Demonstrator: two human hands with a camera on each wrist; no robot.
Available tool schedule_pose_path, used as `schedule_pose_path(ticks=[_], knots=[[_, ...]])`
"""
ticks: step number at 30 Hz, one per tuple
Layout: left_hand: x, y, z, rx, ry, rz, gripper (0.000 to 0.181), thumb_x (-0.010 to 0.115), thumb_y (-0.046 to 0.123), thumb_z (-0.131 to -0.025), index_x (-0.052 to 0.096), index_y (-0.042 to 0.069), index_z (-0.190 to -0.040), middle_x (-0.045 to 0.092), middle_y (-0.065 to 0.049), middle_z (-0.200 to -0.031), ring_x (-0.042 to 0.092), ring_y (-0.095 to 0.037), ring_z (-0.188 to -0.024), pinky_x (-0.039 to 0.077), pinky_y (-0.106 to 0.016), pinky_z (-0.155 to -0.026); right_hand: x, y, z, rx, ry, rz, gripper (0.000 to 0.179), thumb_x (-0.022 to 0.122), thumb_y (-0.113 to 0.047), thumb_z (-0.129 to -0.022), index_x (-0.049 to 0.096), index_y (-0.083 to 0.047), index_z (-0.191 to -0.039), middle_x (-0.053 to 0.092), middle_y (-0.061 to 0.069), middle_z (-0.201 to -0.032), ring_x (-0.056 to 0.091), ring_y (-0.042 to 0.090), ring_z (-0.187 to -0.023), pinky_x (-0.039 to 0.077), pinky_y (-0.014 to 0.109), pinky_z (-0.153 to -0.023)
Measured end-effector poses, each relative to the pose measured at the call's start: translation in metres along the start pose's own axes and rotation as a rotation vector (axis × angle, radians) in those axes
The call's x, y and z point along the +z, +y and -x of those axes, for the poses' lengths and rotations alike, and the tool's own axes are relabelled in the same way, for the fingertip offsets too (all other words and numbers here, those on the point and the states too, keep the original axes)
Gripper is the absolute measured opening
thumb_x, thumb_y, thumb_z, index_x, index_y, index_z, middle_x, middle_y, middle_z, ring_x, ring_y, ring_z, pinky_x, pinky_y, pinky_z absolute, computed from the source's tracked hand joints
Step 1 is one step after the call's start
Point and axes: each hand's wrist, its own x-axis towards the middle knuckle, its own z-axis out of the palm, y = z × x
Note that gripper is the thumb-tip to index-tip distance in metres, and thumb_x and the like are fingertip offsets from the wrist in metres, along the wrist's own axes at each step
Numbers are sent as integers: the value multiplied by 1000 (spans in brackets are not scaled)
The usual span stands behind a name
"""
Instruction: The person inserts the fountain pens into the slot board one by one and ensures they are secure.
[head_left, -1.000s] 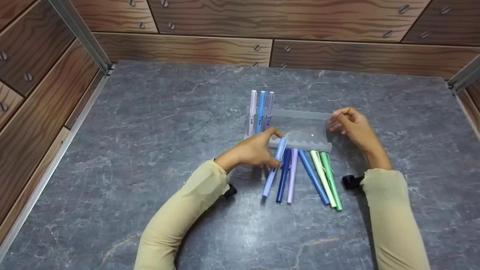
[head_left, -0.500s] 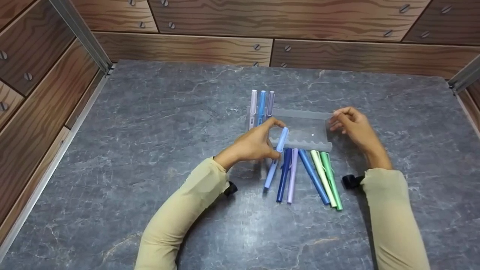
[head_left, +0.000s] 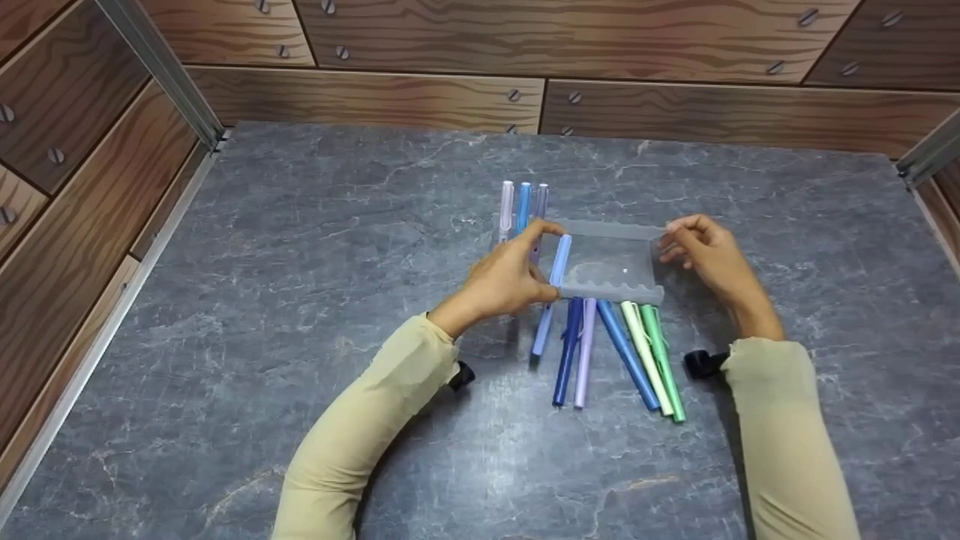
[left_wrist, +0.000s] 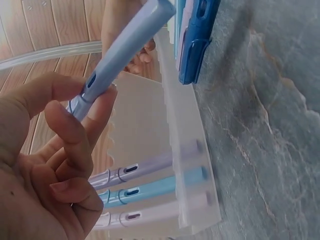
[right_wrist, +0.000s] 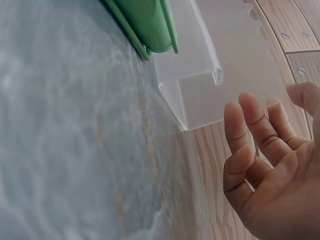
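Note:
My left hand pinches a light blue pen between thumb and fingers, tilted over the left part of a clear plastic pen tray with scalloped edges. Close up in the left wrist view, the capped pen has a slot in its barrel. Beside that hand, a pale lilac pen, a blue pen and a purple pen lie across the tray, partly hidden. At the tray's right back corner, the thumb and index finger of my right hand hold its edge; the other fingers are loosely bent.
Before the tray lie a dark blue pen, a lilac pen, a blue pen, a pale green pen and a green pen. Wood-patterned panels border the grey marbled table.
My left hand has carried the light blue pen away from me, from beside the loose pens to over the tray. The right hand and tray have stayed put.

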Motion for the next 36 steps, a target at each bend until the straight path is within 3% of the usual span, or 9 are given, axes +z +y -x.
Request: schedule_pose_path(ticks=[4,11,21,27,36], knots=[[0,0,-1,11,69,-38,74,77,11,-75,43,33,-136,71,5,-78,65,-11,-66,47,-28,-54,-1,1,-1,5,-1,3,8,46,-20,-102,54,-20,-99,66,-19,-80,65,-1,-70,44,18,-58],[0,2,-2,16,158,-42,71,74,11,-77,42,37,-135,71,8,-77,64,-10,-62,41,-26,-48,0,1,0,-3,2,-12,7,48,-22,-101,54,-20,-99,66,-18,-80,65,0,-70,44,18,-58],[0,-1,-9,53,272,-118,68,74,17,-79,41,37,-136,74,5,-84,66,-10,-68,47,-31,-57,0,0,1,-6,6,-7,8,48,-22,-101,55,-19,-99,67,-18,-80,65,0,-70,44,18,-57],[-3,-3,-12,77,314,-124,66,72,17,-81,40,36,-135,74,6,-85,65,-8,-65,47,-31,-56,0,-1,1,-15,-8,11,11,46,-22,-102,54,-14,-103,66,-18,-81,65,0,-71,44,19,-57],[-4,-2,-19,64,340,-128,65,71,19,-84,38,37,-137,75,4,-90,66,-12,-65,44,-28,-52,-1,-1,1,1,-1,12,9,45,-19,-102,53,-17,-101,66,-19,-80,65,0,-70,44,19,-57]])
